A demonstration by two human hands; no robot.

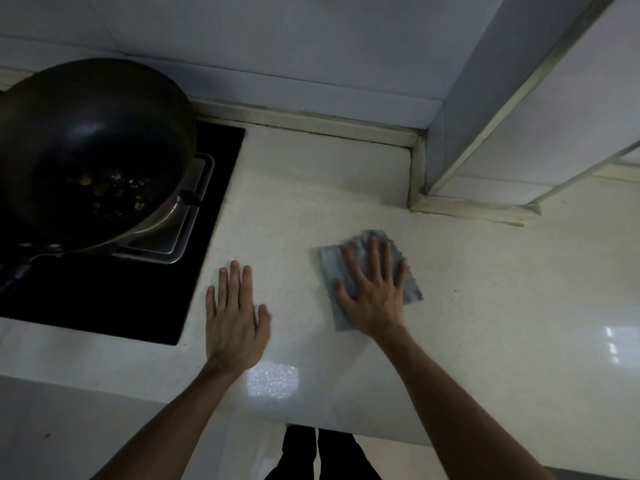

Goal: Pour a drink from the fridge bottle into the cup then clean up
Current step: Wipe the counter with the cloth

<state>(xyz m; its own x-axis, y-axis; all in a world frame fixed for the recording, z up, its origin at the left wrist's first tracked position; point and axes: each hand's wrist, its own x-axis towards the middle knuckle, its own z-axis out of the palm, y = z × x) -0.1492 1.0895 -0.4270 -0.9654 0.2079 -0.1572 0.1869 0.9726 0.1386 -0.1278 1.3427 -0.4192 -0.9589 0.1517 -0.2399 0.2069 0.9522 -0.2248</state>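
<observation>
Right hand (pixel 374 296) flat on blue-grey cloth (pixel 330 268)

Lighting: dim, cool bluish cast. Glare: soft rectangular reflection on the countertop (pixel 294 202) near its front edge, smaller highlights at right, faint sheen inside the wok (pixel 86 133). Blur: slight smear along the cloth (pixel 330 268) edges. Distortion: wide-angle bowing at the borders.

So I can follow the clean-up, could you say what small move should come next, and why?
Probably slide the right hand and the cloth beneath it across the counter: that hand presses the cloth flat, and the left hand rests alongside.
</observation>
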